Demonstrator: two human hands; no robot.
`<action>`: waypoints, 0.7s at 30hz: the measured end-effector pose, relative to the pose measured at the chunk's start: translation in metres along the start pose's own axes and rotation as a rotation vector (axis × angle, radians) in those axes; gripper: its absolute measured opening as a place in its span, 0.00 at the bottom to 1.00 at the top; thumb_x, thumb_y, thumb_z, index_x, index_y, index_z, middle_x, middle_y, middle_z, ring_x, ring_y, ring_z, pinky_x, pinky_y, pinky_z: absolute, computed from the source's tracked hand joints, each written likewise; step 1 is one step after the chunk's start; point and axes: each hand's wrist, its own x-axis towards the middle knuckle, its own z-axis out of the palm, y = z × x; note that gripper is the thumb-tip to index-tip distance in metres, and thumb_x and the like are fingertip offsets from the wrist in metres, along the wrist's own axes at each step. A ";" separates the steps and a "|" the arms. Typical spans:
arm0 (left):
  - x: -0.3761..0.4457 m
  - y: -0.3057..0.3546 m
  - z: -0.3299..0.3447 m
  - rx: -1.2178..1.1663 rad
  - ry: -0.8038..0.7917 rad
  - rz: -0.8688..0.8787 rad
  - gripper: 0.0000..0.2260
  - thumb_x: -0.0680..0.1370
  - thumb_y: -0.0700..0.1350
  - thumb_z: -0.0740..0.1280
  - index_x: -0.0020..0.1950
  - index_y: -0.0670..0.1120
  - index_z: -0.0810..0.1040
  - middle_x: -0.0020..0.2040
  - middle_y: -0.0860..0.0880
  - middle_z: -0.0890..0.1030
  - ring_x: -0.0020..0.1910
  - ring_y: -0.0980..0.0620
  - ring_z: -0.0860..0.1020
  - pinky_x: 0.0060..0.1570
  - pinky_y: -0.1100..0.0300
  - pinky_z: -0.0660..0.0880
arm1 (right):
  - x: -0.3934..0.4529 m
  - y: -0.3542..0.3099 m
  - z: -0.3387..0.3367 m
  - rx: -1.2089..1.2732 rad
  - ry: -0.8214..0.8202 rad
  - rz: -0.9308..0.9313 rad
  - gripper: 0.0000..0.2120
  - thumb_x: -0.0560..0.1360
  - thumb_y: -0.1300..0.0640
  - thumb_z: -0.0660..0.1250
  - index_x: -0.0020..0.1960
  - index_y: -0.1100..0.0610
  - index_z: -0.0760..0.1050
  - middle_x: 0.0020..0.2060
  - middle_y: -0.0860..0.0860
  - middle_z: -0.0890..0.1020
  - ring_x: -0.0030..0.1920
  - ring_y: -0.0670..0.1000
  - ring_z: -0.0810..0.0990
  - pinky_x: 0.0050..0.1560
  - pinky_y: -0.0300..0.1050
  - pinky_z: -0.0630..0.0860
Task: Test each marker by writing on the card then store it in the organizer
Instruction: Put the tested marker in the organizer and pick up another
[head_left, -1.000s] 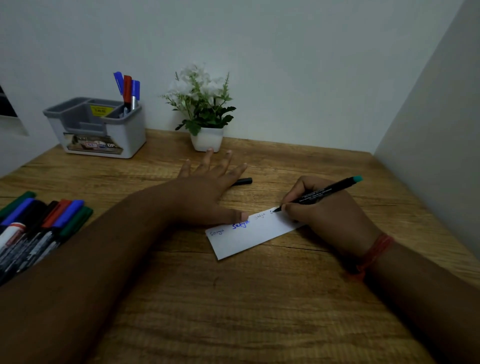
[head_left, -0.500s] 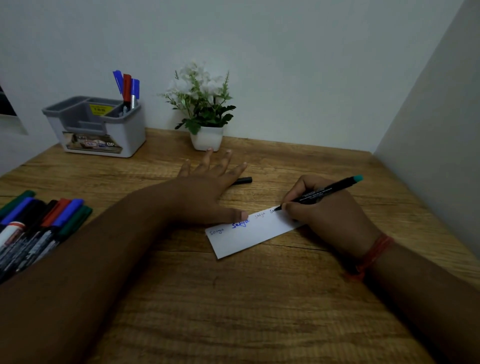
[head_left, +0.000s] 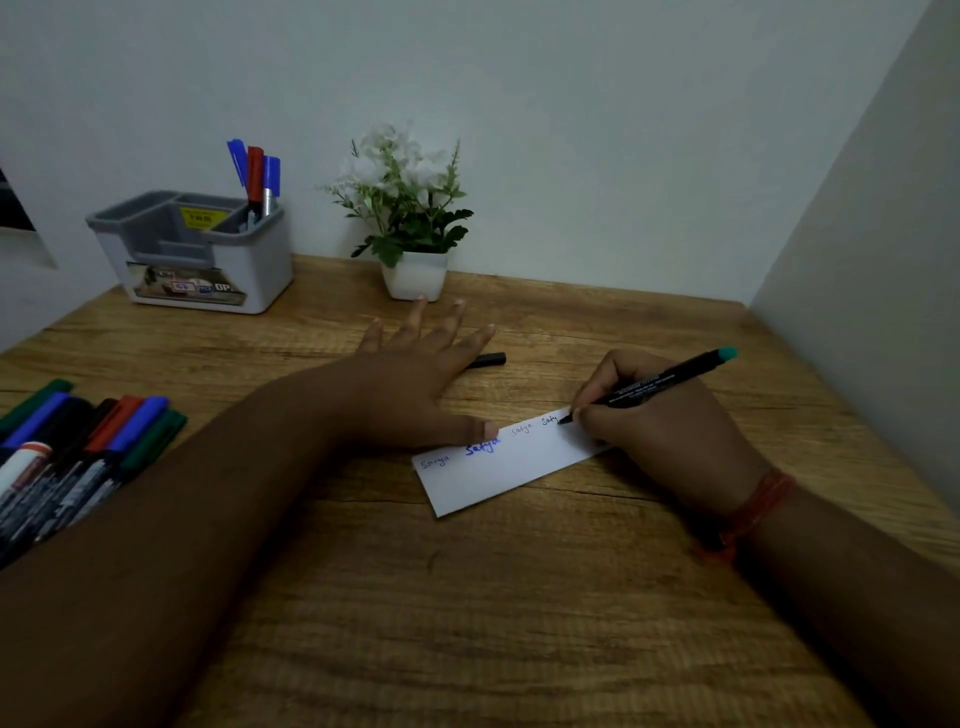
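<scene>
The right hand (head_left: 670, 431) grips a black marker (head_left: 660, 387) with a teal end, its tip touching the far right part of the white card (head_left: 498, 467) (three written words and part of a fourth show along the far edge). The left hand (head_left: 415, 379) lies flat with fingers spread, thumb pressing the card's far edge. The card lies on the wooden table (head_left: 467, 597). A black cap (head_left: 488, 359) lies just beyond the left hand. More markers (head_left: 72, 457) lie at the left; the grey organizer (head_left: 197, 254) at the back holds three.

A potted plant (head_left: 402, 218) (white flowers) stands on the wooden desk (head_left: 467, 597).
</scene>
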 end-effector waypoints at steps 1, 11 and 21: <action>0.000 0.000 -0.001 0.001 -0.001 0.000 0.48 0.66 0.80 0.53 0.77 0.64 0.32 0.77 0.53 0.27 0.75 0.46 0.26 0.73 0.34 0.36 | 0.000 0.000 0.000 0.002 0.000 -0.002 0.04 0.71 0.64 0.73 0.39 0.57 0.81 0.40 0.48 0.85 0.42 0.43 0.82 0.39 0.36 0.77; -0.002 0.003 -0.003 -0.001 -0.022 -0.008 0.50 0.64 0.80 0.52 0.77 0.63 0.32 0.77 0.54 0.27 0.75 0.46 0.26 0.73 0.34 0.37 | 0.003 0.001 0.000 0.013 0.013 0.024 0.05 0.71 0.63 0.73 0.39 0.55 0.81 0.38 0.46 0.85 0.39 0.40 0.81 0.35 0.31 0.75; -0.001 0.001 -0.002 0.007 -0.021 -0.009 0.50 0.64 0.82 0.52 0.77 0.63 0.32 0.77 0.54 0.27 0.75 0.46 0.26 0.73 0.35 0.37 | 0.003 0.001 -0.003 0.070 0.061 0.080 0.03 0.73 0.63 0.71 0.42 0.56 0.82 0.40 0.47 0.86 0.42 0.42 0.83 0.41 0.38 0.78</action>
